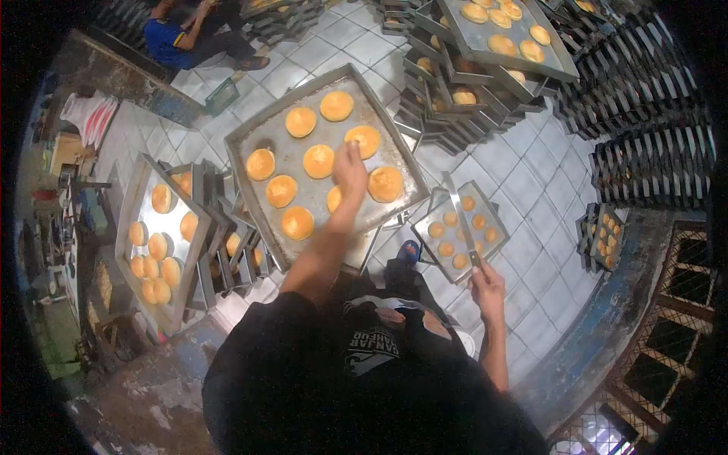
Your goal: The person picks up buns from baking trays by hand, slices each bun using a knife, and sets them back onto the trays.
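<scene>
A large metal baking tray (241, 206) holding several round golden buns is in front of me at the middle of the view. Over it reaches my left hand (349, 173), its fingers closed at the lower left edge of one bun (364, 139). Another bun (334, 199) is partly covered by my left wrist. My right hand (487, 288) is wrapped round the handle of a long knife (462, 216). The blade points up and away, above a smaller-looking tray (491, 254) of buns lower down. A dark round mark shows near the big tray's left corner.
Stacked trays of buns stand at the left (189, 265) and upper right (470, 57). Dark stacked trays (637, 76) line the right side. A person in a blue shirt (165, 44) sits at the upper left. White floor tiles (531, 167) show between the stacks.
</scene>
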`<state>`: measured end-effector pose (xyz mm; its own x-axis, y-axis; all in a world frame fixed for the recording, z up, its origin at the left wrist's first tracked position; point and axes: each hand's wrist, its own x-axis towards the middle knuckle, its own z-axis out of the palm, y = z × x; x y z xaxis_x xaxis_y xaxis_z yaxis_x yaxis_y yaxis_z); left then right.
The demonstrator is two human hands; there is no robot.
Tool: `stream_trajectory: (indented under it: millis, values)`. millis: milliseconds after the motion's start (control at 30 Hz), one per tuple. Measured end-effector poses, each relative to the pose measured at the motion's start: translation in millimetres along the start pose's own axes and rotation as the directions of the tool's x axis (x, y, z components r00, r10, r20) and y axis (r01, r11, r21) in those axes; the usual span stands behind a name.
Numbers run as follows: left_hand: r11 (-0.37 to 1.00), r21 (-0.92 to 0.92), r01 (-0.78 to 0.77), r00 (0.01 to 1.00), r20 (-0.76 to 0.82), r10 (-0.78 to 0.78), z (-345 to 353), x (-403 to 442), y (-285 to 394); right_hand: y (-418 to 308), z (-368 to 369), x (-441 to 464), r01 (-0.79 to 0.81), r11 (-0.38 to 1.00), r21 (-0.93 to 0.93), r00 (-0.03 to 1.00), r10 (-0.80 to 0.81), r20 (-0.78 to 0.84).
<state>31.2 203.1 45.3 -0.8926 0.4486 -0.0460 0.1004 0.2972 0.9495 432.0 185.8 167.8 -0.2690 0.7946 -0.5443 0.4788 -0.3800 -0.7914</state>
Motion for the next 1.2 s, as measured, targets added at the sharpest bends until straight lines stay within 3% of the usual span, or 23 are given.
stream_trajectory:
  millis: [67, 200, 267, 333, 400, 467, 500, 533, 567, 600, 633, 667, 700, 733, 767, 833, 867, 933, 967, 1033, 1100, 1200]
  values:
    - [0.948, 0.247, -0.199, 0.974, -0.058, 0.220, 0.2, 38.0, 6.2, 1.9, 1.9, 1.6, -0.045, 0.999, 0.019, 0.999, 0.045, 0.012]
    - [0.911, 0.384, -0.152, 0.987, 0.008, 0.161, 23.2, 78.0, -15.5, 7.5, 14.9, 6.8, 0.020, 0.997, 0.069, 0.996, -0.026, 0.086]
    - [0.807, 0.568, -0.162, 0.967, 0.255, 0.015, 16.4, 72.5, 1.3, 1.9, 19.7, 8.0, 0.005, 0.999, 0.034, 0.995, -0.008, 0.101]
    - [0.800, 0.545, -0.252, 0.952, 0.286, 0.104, 11.6, 50.7, 10.8, -14.2, 24.5, 11.6, -0.029, 0.999, -0.034, 0.990, 0.033, 0.134]
    - [0.783, 0.523, -0.335, 0.933, 0.303, 0.197, 5.8, 27.1, 13.7, -19.6, 36.6, 21.0, 0.049, 0.999, -0.019, 0.989, -0.045, 0.141]
    - [0.931, 0.303, -0.206, 0.942, 0.320, 0.104, 1.7, 12.0, 7.4, -29.9, 47.9, 31.4, 0.100, 0.994, -0.035, 0.982, -0.093, 0.164]
    - [0.930, 0.297, -0.215, 0.944, 0.306, 0.121, -1.2, 11.6, 6.0, -39.5, 53.9, 34.3, 0.122, 0.992, -0.034, 0.979, -0.115, 0.168]
    - [1.000, 0.015, -0.010, 0.965, 0.261, 0.006, -3.7, 12.2, 4.4, -48.8, 60.6, 36.3, 0.155, 0.988, 0.014, 0.969, -0.154, 0.190]
    - [0.943, -0.276, 0.186, 0.961, 0.253, -0.115, -8.9, 11.6, 6.3, -60.4, 68.1, 37.3, 0.186, 0.981, 0.061, 0.957, -0.194, 0.215]
    - [0.835, -0.427, 0.347, 0.929, 0.278, -0.244, -28.1, -0.1, 44.6, -79.2, 74.1, 31.5, 0.165, 0.982, 0.090, 0.959, -0.181, 0.216]
    - [0.835, -0.441, 0.329, 0.938, 0.254, -0.236, -33.4, 8.0, 39.2, -83.6, 80.2, 34.6, 0.185, 0.979, 0.086, 0.951, -0.200, 0.234]
    - [0.507, -0.746, 0.432, 0.902, 0.343, -0.264, -36.8, 20.3, 25.4, -85.8, 86.9, 38.5, 0.359, 0.933, 0.037, 0.909, -0.358, 0.211]
    - [0.073, -0.886, 0.459, 0.871, 0.432, -0.232, -50.8, 22.0, 36.3, -94.9, 95.0, 37.9, 0.522, 0.853, -0.011, 0.837, -0.510, 0.197]
    - [0.090, -0.896, 0.435, 0.855, 0.379, -0.354, -62.3, 17.7, 45.8, -103.3, 98.0, 34.4, 0.548, 0.834, -0.059, 0.823, -0.526, 0.217]
    - [0.087, -0.909, 0.407, 0.866, 0.354, -0.353, -70.2, 20.1, 42.4, -110.4, 102.1, 28.8, 0.563, 0.825, -0.055, 0.809, -0.536, 0.242]
    - [-0.041, -0.947, 0.319, 0.929, 0.321, -0.183, -85.0, 28.9, 30.0, -123.2, 110.6, 15.6, 0.608, 0.782, -0.138, 0.778, -0.553, 0.299]
    - [-0.042, -0.954, 0.295, 0.937, 0.298, -0.183, -94.8, 29.3, 30.8, -141.5, 111.6, -2.6, 0.615, 0.761, -0.205, 0.774, -0.533, 0.342]
    - [-0.075, -0.937, 0.342, 0.939, 0.344, -0.009, -111.4, 28.2, 31.0, -135.7, 119.2, -8.7, 0.662, 0.730, -0.170, 0.729, -0.577, 0.368]
    - [-0.076, -0.942, 0.328, 0.944, 0.330, -0.011, -118.4, 23.7, 42.2, -132.5, 121.7, -11.7, 0.695, 0.705, -0.140, 0.697, -0.613, 0.373]
    - [0.011, -0.962, 0.274, 0.927, 0.261, -0.268, -130.7, 11.5, 77.3, -132.5, 125.0, -17.7, 0.703, 0.694, -0.155, 0.687, -0.606, 0.401]
    - [0.004, -0.963, 0.268, 0.927, 0.257, -0.273, -136.0, 8.7, 80.8, -126.1, 128.3, -18.1, 0.798, 0.581, -0.157, 0.594, -0.719, 0.360]
    - [-0.021, -0.965, 0.263, 0.927, 0.259, -0.272, -137.1, 8.4, 82.8, -125.9, 128.2, -21.7, 0.774, 0.610, -0.168, 0.622, -0.687, 0.375]
